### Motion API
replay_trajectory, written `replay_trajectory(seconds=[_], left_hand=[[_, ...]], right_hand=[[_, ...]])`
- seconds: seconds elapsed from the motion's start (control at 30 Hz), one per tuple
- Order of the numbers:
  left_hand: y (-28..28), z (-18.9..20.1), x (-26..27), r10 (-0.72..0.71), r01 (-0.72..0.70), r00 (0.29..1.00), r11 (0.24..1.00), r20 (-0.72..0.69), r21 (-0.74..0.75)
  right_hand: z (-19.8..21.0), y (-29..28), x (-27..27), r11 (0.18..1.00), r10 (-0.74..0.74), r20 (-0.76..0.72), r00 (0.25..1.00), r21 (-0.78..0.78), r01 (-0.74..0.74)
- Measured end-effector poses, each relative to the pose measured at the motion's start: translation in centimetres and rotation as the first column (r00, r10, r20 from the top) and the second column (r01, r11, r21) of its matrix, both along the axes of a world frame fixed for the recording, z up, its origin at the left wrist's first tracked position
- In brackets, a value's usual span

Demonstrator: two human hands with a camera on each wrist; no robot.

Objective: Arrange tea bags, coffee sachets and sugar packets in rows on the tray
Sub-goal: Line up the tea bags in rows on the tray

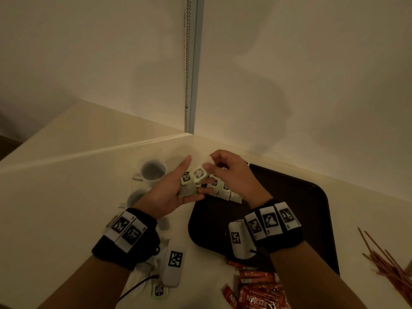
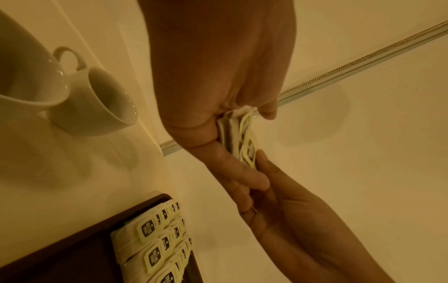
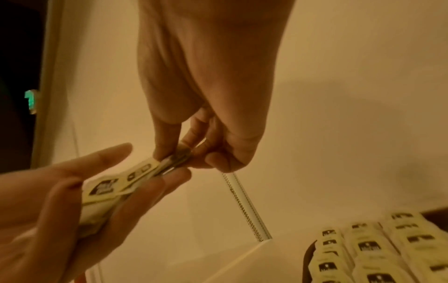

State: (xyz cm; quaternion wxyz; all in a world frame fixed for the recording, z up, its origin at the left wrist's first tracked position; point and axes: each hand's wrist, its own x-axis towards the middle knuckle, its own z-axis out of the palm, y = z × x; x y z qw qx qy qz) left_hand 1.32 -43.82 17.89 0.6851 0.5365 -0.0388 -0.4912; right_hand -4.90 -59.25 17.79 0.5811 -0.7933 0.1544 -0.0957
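Note:
My left hand, palm up, holds a small stack of white tea bags just left of the dark tray. Its fingers curl under the stack and the thumb sticks out. My right hand pinches the top tea bag between thumb and forefinger, at the stack's far end. Several tea bags lie in overlapping rows in the tray's far left corner. Red coffee sachets lie loose on the counter in front of the tray.
Two white cups stand on the counter left of my hands. A bundle of thin reddish stirrers lies to the right of the tray. The walls meet in a corner just behind, with a metal strip.

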Motion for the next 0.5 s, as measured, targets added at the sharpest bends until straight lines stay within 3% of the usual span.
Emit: replay_trajectory(seconds=[0.13,0.2,0.3,0.5], left_hand=[[-0.3,-0.5,-0.3,0.118,-0.12,0.964,0.993,0.236,-0.008],[-0.3,-1.0,-0.1,0.224,-0.232,0.925,0.973,0.307,-0.011],[-0.2,-1.2,0.3,0.26,-0.278,0.881,0.961,0.396,-0.013],[0.3,-1.6,0.3,0.139,-0.198,0.809,0.979,0.571,0.042]], right_hand=[[0.3,-0.1,-1.0,0.962,-0.05,-0.065,0.997,0.264,0.065],[0.4,0.2,-1.7,0.942,0.027,-0.112,0.993,0.336,0.013],[0.1,0.7,-2.5,0.92,0.122,-0.165,0.979,0.39,-0.049],[-0.9,1.6,-2.5,0.878,-0.139,-0.062,0.988,0.453,0.152]])
